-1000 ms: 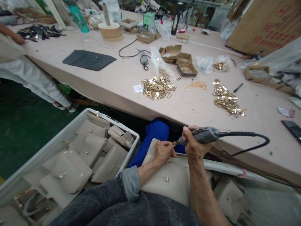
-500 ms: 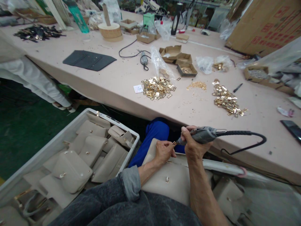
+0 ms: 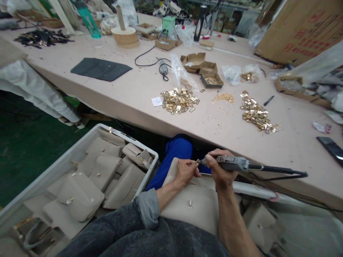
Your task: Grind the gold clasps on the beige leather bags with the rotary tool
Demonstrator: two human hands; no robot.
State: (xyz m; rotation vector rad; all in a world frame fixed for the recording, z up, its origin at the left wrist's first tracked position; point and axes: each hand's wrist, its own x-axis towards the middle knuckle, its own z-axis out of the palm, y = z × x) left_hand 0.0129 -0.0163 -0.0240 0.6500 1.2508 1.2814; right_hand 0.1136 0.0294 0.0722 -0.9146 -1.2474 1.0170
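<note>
A beige bag point(image 3: 197, 208) with a small gold clasp lies on my lap. My left hand point(image 3: 187, 172) is closed, pinching a small gold metal fitting point(image 3: 197, 162) at the bag's upper edge. My right hand point(image 3: 219, 170) is wrapped round a grey corded power screwdriver point(image 3: 235, 164), whose tip touches that fitting. The tool lies nearly level, with its black cord running off to the right.
A white crate point(image 3: 66, 162) of several beige bags stands at my left. On the pink table point(image 3: 128, 94) lie heaps of gold fittings point(image 3: 179, 100) point(image 3: 255, 115), small screws point(image 3: 223, 97), cardboard boxes, a dark mat point(image 3: 100, 68) and a phone point(image 3: 331, 147). Another person's white garment point(image 3: 34, 91) shows at far left.
The screwdriver's rear end has dropped, so the tool now lies flatter and lower. The other person's arm at the far left has left the view. My left hand stays on the fitting.
</note>
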